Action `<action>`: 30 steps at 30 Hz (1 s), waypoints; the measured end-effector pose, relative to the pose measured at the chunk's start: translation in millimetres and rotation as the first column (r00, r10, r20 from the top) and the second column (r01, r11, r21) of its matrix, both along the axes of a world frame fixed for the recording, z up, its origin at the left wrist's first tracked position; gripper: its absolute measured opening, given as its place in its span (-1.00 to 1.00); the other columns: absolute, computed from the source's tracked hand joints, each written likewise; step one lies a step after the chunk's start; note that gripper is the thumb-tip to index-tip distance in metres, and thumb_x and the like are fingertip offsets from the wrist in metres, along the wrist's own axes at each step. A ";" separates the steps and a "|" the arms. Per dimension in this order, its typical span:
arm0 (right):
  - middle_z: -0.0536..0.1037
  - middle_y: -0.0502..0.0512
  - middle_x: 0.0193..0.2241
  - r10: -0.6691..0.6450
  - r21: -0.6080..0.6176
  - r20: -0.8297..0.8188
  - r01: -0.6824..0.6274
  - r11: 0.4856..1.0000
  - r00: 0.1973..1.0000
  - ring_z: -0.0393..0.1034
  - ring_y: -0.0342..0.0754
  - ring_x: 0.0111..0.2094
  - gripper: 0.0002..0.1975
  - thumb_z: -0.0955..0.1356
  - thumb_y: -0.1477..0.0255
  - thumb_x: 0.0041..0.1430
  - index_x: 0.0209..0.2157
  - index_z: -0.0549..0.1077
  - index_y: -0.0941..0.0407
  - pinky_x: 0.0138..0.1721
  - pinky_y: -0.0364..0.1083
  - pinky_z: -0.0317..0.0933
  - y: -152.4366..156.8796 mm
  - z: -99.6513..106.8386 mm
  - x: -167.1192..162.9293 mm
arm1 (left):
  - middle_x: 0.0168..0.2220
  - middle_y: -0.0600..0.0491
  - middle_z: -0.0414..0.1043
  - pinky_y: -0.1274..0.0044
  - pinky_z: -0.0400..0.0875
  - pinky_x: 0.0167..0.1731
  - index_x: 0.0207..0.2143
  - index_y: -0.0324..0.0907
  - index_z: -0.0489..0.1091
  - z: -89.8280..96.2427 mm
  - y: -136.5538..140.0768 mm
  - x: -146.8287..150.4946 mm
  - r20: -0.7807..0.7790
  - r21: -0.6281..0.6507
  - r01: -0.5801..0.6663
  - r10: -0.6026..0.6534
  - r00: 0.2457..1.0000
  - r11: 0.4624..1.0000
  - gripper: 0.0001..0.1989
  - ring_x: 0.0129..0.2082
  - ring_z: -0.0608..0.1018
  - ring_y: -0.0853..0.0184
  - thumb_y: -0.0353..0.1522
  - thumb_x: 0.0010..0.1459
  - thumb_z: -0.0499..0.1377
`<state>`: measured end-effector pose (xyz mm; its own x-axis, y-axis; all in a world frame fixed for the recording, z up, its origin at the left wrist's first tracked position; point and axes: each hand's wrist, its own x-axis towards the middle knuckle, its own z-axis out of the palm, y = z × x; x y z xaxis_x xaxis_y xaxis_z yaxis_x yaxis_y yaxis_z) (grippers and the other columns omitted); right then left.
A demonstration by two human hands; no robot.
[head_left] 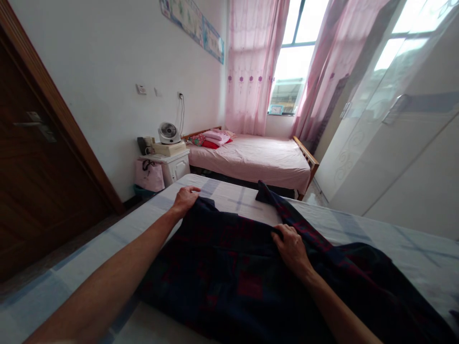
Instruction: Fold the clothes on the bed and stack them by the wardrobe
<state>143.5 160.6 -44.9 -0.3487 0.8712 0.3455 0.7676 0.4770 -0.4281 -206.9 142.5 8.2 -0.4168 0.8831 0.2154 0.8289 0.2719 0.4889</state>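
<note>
A dark navy and red plaid shirt [229, 267] lies spread over the near bed, and its lower part runs out of view. My left hand [185, 198] grips its far left corner, with the thumb and fingers closed together on the cloth. Along the same far edge, farther right, my right hand [292, 246] pinches the fabric between curled fingers and thumb. What looks like a sleeve [287, 205] stretches beyond the right hand toward the bed's far side. More of the dark cloth [373, 267] is bunched at the right.
The near bed's white and blue sheet [233, 198] lies under the shirt. Beyond stands a second bed with a pink sheet [258, 153]. A fan [169, 133] sits on a white bedside cabinet [179, 167]. A wooden door [36, 167] is at left, white wardrobes [394, 143] at right.
</note>
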 end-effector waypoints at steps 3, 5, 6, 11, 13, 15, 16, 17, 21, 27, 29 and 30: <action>0.48 0.12 -0.28 0.000 0.007 -0.018 0.001 1.000 1.000 0.31 0.04 -0.15 -0.81 0.22 0.41 0.18 -0.27 0.44 0.13 -0.11 -0.01 0.15 0.0 -0.8 0.2 | -0.26 -0.15 0.52 0.38 0.41 -0.20 -0.15 -0.30 0.48 3.8 -7.5 -10.0 -0.070 0.014 0.029 -0.028 0.997 0.999 -0.64 -0.25 0.55 0.15 -0.39 0.07 0.00; 0.48 0.12 -0.28 0.002 0.006 -0.018 -0.002 1.000 1.000 0.31 0.03 -0.15 -0.81 0.23 0.41 0.17 -0.26 0.44 0.12 -0.11 -0.02 0.14 -0.2 -1.4 0.0 | -0.09 -0.11 0.46 0.37 0.31 -0.02 -0.13 -0.21 0.48 4.3 -13.1 -5.0 -0.118 0.028 0.163 -0.159 0.980 0.986 -0.66 -0.07 0.48 0.16 -0.33 0.10 0.03; 0.48 0.11 -0.28 0.005 0.003 -0.018 -0.005 1.000 1.000 0.31 0.03 -0.14 -0.82 0.23 0.42 0.17 -0.26 0.44 0.12 -0.11 -0.02 0.14 -0.2 -1.5 0.0 | 0.00 -0.05 0.42 0.40 0.25 0.06 -0.11 -0.15 0.47 3.9 -15.6 0.1 -0.138 0.025 0.253 -0.248 0.959 0.967 -0.66 0.01 0.42 0.18 -0.28 0.10 0.06; 0.49 0.11 -0.27 0.006 -0.008 -0.007 -0.006 1.000 1.000 0.31 0.03 -0.14 -0.83 0.23 0.42 0.17 -0.28 0.44 0.11 -0.09 -0.03 0.13 0.4 0.1 0.6 | -0.05 -0.01 0.44 0.41 0.22 0.07 -0.10 -0.08 0.46 -1.5 -20.3 24.7 -0.164 -0.067 0.535 -0.538 0.826 0.842 -0.59 0.02 0.40 0.18 -0.23 -0.06 0.23; 0.49 0.11 -0.27 0.006 -0.007 -0.005 -0.007 1.000 1.000 0.31 0.03 -0.15 -0.83 0.23 0.42 0.17 -0.28 0.44 0.10 -0.09 -0.03 0.13 0.4 0.8 0.9 | -0.20 -0.03 0.49 0.39 0.29 -0.02 -0.19 -0.13 0.49 -1.3 -20.1 27.7 -0.163 -0.103 0.551 -0.560 0.812 0.828 -0.69 -0.10 0.45 0.17 -0.31 -0.05 0.21; 0.49 0.10 -0.28 0.006 -0.005 -0.004 -0.006 1.000 1.000 0.31 0.02 -0.15 -0.84 0.24 0.42 0.17 -0.28 0.44 0.09 -0.10 -0.04 0.14 0.3 1.0 1.1 | -0.30 -0.01 0.48 0.40 0.32 -0.08 -0.32 -0.15 0.50 3.3 -21.3 26.9 -0.156 -0.129 0.560 -0.575 0.803 0.818 -0.80 -0.19 0.47 0.20 -0.34 -0.02 0.15; 0.50 0.09 -0.28 0.004 -0.003 -0.003 -0.004 1.000 1.000 0.32 0.02 -0.15 -0.84 0.24 0.42 0.17 -0.29 0.44 0.08 -0.11 -0.04 0.14 0.3 1.0 1.2 | -0.30 0.01 0.48 0.43 0.32 -0.10 -0.35 -0.15 0.49 7.3 -22.6 25.4 -0.148 -0.136 0.568 -0.583 0.799 0.812 -0.82 -0.21 0.48 0.22 -0.33 0.00 0.12; 0.50 0.09 -0.28 0.002 -0.003 -0.002 -0.002 1.000 1.000 0.32 0.02 -0.15 -0.84 0.24 0.41 0.17 -0.29 0.44 0.08 -0.12 -0.05 0.14 0.3 1.0 1.1 | -0.28 0.02 0.48 0.46 0.33 -0.11 -0.33 -0.14 0.47 12.2 -24.0 23.5 -0.138 -0.140 0.576 -0.592 0.794 0.805 -0.80 -0.21 0.48 0.25 -0.31 0.04 0.09; 0.50 0.09 -0.28 -0.002 -0.008 -0.004 0.002 1.000 1.000 0.32 0.00 -0.15 -0.84 0.24 0.42 0.18 -0.28 0.44 0.09 -0.11 -0.06 0.13 1.3 0.9 1.2 | -0.30 0.09 0.48 0.55 0.35 -0.24 -0.20 -0.14 0.40 29.3 -25.8 14.8 -0.115 -0.170 0.565 -0.585 0.803 0.808 -0.67 -0.29 0.49 0.32 -0.17 0.16 -0.04; 0.50 0.07 -0.28 -0.003 -0.011 0.004 0.003 1.000 1.000 0.31 0.00 -0.16 -0.84 0.25 0.40 0.18 -0.28 0.45 0.09 -0.13 -0.07 0.12 0.6 0.9 1.8 | -0.39 0.05 0.50 0.48 0.32 -0.25 -0.27 -0.07 0.44 15.4 -13.1 2.9 -0.195 -0.238 0.386 -0.433 0.880 0.891 -0.59 -0.31 0.52 0.21 0.00 0.08 0.01; 0.50 0.07 -0.28 -0.007 -0.014 0.010 0.007 1.000 1.000 0.32 -0.01 -0.17 -0.84 0.25 0.40 0.18 -0.28 0.45 0.09 -0.14 -0.07 0.11 0.0 1.0 1.7 | -0.40 -0.01 0.51 0.42 0.33 -0.24 -0.31 -0.09 0.45 8.6 -12.0 -3.8 -0.222 -0.240 0.292 -0.346 0.912 0.926 -0.56 -0.29 0.53 0.14 0.02 0.07 -0.01; 0.51 0.07 -0.28 -0.009 -0.014 0.011 0.009 1.000 1.000 0.32 -0.01 -0.17 -0.84 0.25 0.41 0.18 -0.28 0.45 0.09 -0.14 -0.07 0.11 -0.1 1.1 1.5 | -0.41 -0.04 0.52 0.40 0.33 -0.24 -0.32 -0.11 0.45 6.6 -12.5 -7.5 -0.232 -0.239 0.252 -0.307 0.923 0.938 -0.54 -0.28 0.53 0.11 0.02 0.08 -0.03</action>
